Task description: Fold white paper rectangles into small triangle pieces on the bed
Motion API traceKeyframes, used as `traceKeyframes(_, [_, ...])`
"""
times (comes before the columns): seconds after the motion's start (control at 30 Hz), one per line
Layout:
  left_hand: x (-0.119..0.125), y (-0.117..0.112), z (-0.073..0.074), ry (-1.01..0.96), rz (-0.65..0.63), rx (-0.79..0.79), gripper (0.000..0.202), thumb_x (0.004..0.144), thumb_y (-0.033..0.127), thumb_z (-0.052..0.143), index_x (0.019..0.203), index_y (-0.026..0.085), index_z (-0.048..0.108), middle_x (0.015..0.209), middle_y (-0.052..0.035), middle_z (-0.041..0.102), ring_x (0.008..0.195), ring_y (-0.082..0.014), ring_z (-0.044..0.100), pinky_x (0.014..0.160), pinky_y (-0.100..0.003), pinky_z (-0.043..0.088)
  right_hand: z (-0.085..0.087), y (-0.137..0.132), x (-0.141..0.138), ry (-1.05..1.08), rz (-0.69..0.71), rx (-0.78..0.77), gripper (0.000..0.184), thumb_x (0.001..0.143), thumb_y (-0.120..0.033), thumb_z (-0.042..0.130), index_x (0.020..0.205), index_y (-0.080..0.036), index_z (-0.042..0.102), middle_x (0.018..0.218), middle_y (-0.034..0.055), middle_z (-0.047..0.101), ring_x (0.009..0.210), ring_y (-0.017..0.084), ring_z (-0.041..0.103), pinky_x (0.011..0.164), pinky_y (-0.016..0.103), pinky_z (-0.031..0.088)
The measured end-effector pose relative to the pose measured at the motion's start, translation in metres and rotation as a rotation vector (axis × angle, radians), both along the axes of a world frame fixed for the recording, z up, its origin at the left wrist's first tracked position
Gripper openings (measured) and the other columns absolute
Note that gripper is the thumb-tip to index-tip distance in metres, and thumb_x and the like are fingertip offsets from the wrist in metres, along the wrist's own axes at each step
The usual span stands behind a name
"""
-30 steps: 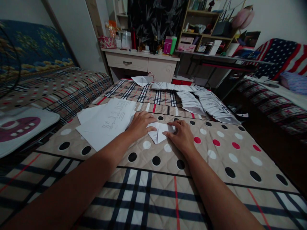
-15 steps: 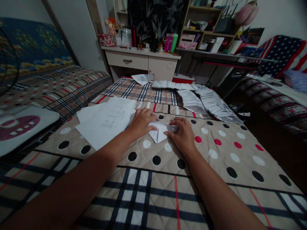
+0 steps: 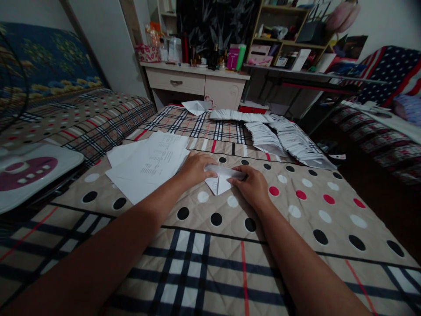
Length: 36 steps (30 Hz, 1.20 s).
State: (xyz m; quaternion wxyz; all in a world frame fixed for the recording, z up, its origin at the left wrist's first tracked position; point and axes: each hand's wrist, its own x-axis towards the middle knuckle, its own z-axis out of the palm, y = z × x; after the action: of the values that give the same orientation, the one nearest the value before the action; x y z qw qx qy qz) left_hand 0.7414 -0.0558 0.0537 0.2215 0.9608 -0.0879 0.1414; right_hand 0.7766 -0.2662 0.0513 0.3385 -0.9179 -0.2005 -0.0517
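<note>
A small folded white paper (image 3: pixel 219 179) lies on the dotted quilt (image 3: pixel 296 206) in the middle of the bed. My left hand (image 3: pixel 194 168) presses on its left side with curled fingers. On the other side, my right hand (image 3: pixel 252 186) pinches the paper's top edge, which is folded up into a ridge. Loose printed sheets (image 3: pixel 151 162) lie just left of my left hand.
Long rows of folded white papers (image 3: pixel 279 138) stretch across the far part of the bed, with one folded piece (image 3: pixel 196 106) at its far end. A white and purple device (image 3: pixel 29 169) lies at the left. A cluttered dresser (image 3: pixel 194 81) and shelves stand behind.
Both hands have raised the paper's top edge and folded it toward me. The view has shifted slightly.
</note>
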Motion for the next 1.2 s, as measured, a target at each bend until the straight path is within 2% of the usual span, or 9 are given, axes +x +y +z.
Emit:
traceKeyframes(0.13, [0.004, 0.001, -0.003, -0.003, -0.022, -0.106, 0.016, 0.07, 0.028, 0.08, 0.083, 0.022, 0.074, 0.088, 0.0006, 0.072, 0.093, -0.0191, 0.062, 0.086, -0.034, 0.041, -0.003, 0.0, 0.002, 0.027, -0.007, 0.057, 0.017, 0.071, -0.026, 0.072, 0.088, -0.023, 0.074, 0.081, 0.0004, 0.072, 0.074, 0.019, 0.064, 0.064, 0.029, 0.042])
traceKeyframes(0.3, [0.003, 0.003, -0.003, -0.069, -0.092, -0.106, 0.006, 0.072, 0.025, 0.079, 0.072, 0.022, 0.074, 0.076, 0.0019, 0.067, 0.085, -0.0174, 0.061, 0.082, -0.034, 0.038, -0.009, -0.004, 0.006, -0.046, 0.125, 0.124, 0.008, 0.073, -0.018, 0.068, 0.078, -0.022, 0.073, 0.083, 0.0014, 0.071, 0.08, 0.019, 0.063, 0.069, 0.029, 0.043])
traceKeyframes(0.47, [-0.003, 0.005, 0.0, -0.088, -0.116, 0.031, 0.014, 0.076, 0.014, 0.072, 0.077, 0.027, 0.076, 0.082, 0.0019, 0.069, 0.092, -0.0193, 0.06, 0.087, -0.039, 0.032, -0.01, -0.006, 0.005, -0.146, 0.211, 0.114, 0.013, 0.074, -0.014, 0.064, 0.078, -0.021, 0.074, 0.081, 0.0023, 0.067, 0.081, 0.019, 0.061, 0.07, 0.028, 0.043])
traceKeyframes(0.63, [-0.009, 0.005, 0.008, -0.061, -0.142, 0.14, 0.02, 0.079, 0.01, 0.067, 0.081, 0.028, 0.077, 0.088, -0.0002, 0.07, 0.097, -0.0211, 0.058, 0.087, -0.04, 0.031, -0.002, -0.007, -0.003, -0.17, 0.2, -0.003, 0.023, 0.073, -0.011, 0.059, 0.082, -0.024, 0.076, 0.085, 0.0023, 0.067, 0.084, 0.019, 0.06, 0.067, 0.028, 0.042])
traceKeyframes(0.73, [-0.016, 0.005, 0.015, -0.039, -0.183, 0.186, 0.022, 0.08, 0.012, 0.064, 0.086, 0.028, 0.077, 0.094, -0.0014, 0.069, 0.101, -0.0219, 0.056, 0.088, -0.04, 0.03, 0.003, -0.007, -0.008, -0.147, 0.195, -0.06, 0.024, 0.072, -0.012, 0.058, 0.083, -0.023, 0.077, 0.088, 0.0033, 0.067, 0.086, 0.02, 0.06, 0.066, 0.028, 0.041])
traceKeyframes(0.83, [-0.023, 0.004, 0.023, -0.002, -0.211, 0.226, 0.019, 0.079, 0.02, 0.064, 0.091, 0.027, 0.077, 0.099, -0.0031, 0.068, 0.101, -0.0234, 0.054, 0.088, -0.04, 0.031, 0.006, -0.006, -0.01, -0.128, 0.196, -0.067, 0.018, 0.082, -0.023, 0.058, 0.076, -0.02, 0.075, 0.089, 0.0052, 0.067, 0.086, 0.02, 0.059, 0.068, 0.03, 0.041])
traceKeyframes(0.97, [-0.024, -0.001, 0.026, 0.063, -0.14, 0.209, 0.031, 0.089, 0.04, 0.055, 0.078, 0.021, 0.076, 0.099, -0.0059, 0.067, 0.098, -0.0242, 0.054, 0.087, -0.04, 0.034, 0.003, -0.002, -0.01, -0.127, 0.132, -0.046, 0.026, 0.088, -0.033, 0.057, 0.071, -0.02, 0.072, 0.084, 0.0046, 0.066, 0.082, 0.02, 0.059, 0.065, 0.03, 0.04])
traceKeyframes(1.1, [-0.019, -0.004, 0.02, 0.092, -0.033, 0.153, 0.02, 0.084, 0.037, 0.063, 0.081, 0.021, 0.076, 0.1, -0.0057, 0.066, 0.1, -0.0248, 0.055, 0.087, -0.039, 0.038, -0.003, 0.0, -0.011, -0.163, 0.038, -0.031, 0.012, 0.074, -0.032, 0.073, 0.074, -0.02, 0.069, 0.098, 0.006, 0.064, 0.096, 0.024, 0.058, 0.073, 0.032, 0.044])
traceKeyframes(1.2, [-0.019, -0.005, 0.017, 0.078, 0.057, 0.122, 0.028, 0.073, 0.037, 0.075, 0.099, 0.025, 0.073, 0.116, -0.0067, 0.06, 0.111, -0.0284, 0.053, 0.092, -0.042, 0.04, -0.005, -0.001, -0.012, -0.203, -0.072, -0.038, 0.043, 0.066, -0.035, 0.079, 0.103, -0.017, 0.066, 0.116, 0.0126, 0.059, 0.109, 0.03, 0.054, 0.083, 0.038, 0.045])
